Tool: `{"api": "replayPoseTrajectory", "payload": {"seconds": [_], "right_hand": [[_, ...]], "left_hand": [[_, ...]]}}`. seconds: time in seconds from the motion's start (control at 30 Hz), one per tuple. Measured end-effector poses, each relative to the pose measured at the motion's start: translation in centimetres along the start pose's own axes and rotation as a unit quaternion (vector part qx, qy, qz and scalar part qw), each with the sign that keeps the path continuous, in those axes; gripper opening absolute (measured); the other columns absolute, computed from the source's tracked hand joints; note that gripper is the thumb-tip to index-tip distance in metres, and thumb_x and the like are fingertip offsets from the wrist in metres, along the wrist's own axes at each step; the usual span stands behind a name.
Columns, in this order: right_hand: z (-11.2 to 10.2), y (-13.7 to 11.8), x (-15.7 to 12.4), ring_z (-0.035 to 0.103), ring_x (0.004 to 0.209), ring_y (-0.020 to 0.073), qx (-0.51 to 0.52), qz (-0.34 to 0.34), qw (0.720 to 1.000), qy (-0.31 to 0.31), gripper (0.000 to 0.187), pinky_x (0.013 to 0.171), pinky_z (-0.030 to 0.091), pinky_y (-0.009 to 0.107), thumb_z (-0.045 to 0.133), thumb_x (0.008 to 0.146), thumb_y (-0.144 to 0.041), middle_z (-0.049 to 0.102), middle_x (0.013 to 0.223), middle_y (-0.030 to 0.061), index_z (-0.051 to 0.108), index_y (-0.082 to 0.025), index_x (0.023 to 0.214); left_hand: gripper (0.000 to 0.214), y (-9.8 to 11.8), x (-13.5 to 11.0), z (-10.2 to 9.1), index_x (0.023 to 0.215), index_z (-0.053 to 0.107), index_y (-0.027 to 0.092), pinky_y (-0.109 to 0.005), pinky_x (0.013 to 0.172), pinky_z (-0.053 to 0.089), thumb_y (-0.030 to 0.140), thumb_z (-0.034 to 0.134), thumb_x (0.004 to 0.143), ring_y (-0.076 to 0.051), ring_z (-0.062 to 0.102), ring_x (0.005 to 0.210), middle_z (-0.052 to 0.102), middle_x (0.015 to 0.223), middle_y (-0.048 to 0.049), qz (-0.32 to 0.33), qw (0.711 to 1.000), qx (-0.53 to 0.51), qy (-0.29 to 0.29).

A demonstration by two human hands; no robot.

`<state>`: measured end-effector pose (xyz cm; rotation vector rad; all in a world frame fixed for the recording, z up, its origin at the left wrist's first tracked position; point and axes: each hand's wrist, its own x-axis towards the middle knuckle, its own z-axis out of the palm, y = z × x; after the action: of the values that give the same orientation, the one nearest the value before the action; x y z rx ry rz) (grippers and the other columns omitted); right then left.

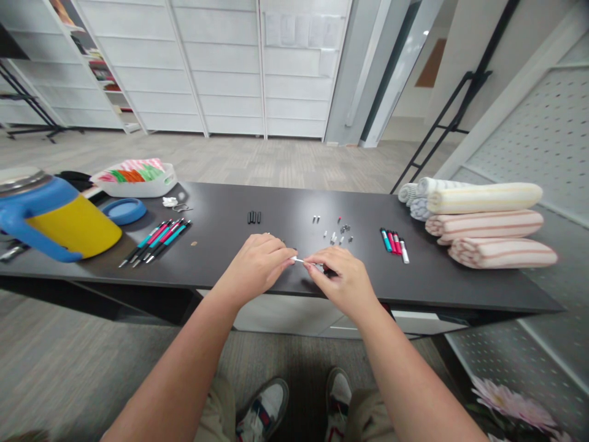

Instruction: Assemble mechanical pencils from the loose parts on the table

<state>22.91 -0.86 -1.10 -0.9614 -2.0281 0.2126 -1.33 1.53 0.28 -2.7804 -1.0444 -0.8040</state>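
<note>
- My left hand (257,264) is closed at the fingertips, thumb and forefinger pinching one end of a thin white stick (299,260).
- My right hand (341,275) pinches the other end of it between thumb and fingers, so the stick spans the short gap between my two hands.
- The stick sits near the front edge of the dark desk (221,230), about midway along; I can't tell whether it is one piece or two joined.
- Something dark shows under my right fingers, too hidden to make out.
- Just beyond my right hand lie small white tips (334,238), a cluster of small metal bits (345,229) and one tiny red piece (339,219).
- Two short pale tubes (316,219) lie side by side, a little left of those.
- Beyond my left hand, a few short black tubes (254,217) stand in a row.
- To my right, turquoise, red and white pen barrels (394,244) lie next to each other, with rolled towels (488,224) stacked past them.
- To my left, a bunch of pens (156,241) lies slantwise, close to a blue and yellow jug (78,224).
</note>
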Motion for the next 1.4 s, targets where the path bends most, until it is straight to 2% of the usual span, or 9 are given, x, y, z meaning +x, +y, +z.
{"api": "replayPoseTrajectory", "payload": {"seconds": [0.4,0.9,1.2,1.33,1.4], "right_hand": [[0.3,-0.4,0.0,0.072,0.083,0.0199,-0.033,0.015,0.999,0.019,0.008,0.08,0.05,0.038,0.07,0.097,-0.024,0.08,0.091,0.001,0.077,-0.027,0.095],[0.3,-0.3,0.3,0.072,0.086,0.0207,-0.018,0.006,1.0,-0.003,0.008,0.084,0.05,0.038,0.069,0.098,-0.022,0.08,0.093,0.0013,0.075,-0.026,0.095],[0.5,-0.2,0.2,0.07,0.085,0.0208,-0.029,0.032,0.999,-0.002,0.008,0.08,0.051,0.035,0.069,0.098,-0.025,0.078,0.094,0.0033,0.075,-0.024,0.103],[0.4,0.0,0.2,0.067,0.078,0.0186,-0.01,0.074,0.997,0.017,0.026,0.078,0.053,0.033,0.075,0.093,-0.029,0.077,0.099,0.0037,0.071,-0.022,0.118],[0.3,0.2,0.1,0.065,0.075,0.0175,-0.002,0.098,0.995,0.026,0.029,0.076,0.054,0.032,0.076,0.091,-0.03,0.077,0.099,0.0031,0.07,-0.022,0.119]], "left_hand": [[0.024,0.2,0.0,0.0,0.117,0.073,0.024,-0.04,0.094,0.044,0.031,0.052,0.108,-0.023,0.065,0.102,0.074,0.103,-0.0072,0.01,1.0,0.0,-0.001],[0.022,0.0,-0.1,0.1,0.117,0.072,0.024,-0.039,0.094,0.044,0.031,0.054,0.108,-0.022,0.066,0.102,0.075,0.104,-0.0068,0.004,1.0,0.003,0.017],[0.021,-0.3,-0.2,0.3,0.118,0.072,0.024,-0.039,0.094,0.043,0.03,0.056,0.107,-0.022,0.064,0.103,0.075,0.106,-0.0064,-0.001,1.0,0.002,0.017],[0.021,-0.7,-0.1,0.5,0.118,0.072,0.023,-0.039,0.092,0.043,0.03,0.056,0.107,-0.022,0.064,0.101,0.075,0.105,-0.0067,-0.007,0.999,0.006,0.036],[0.021,-0.9,-0.1,0.6,0.117,0.072,0.023,-0.038,0.091,0.043,0.03,0.056,0.107,-0.022,0.064,0.102,0.076,0.106,-0.0066,-0.016,0.999,0.005,0.039]]}}
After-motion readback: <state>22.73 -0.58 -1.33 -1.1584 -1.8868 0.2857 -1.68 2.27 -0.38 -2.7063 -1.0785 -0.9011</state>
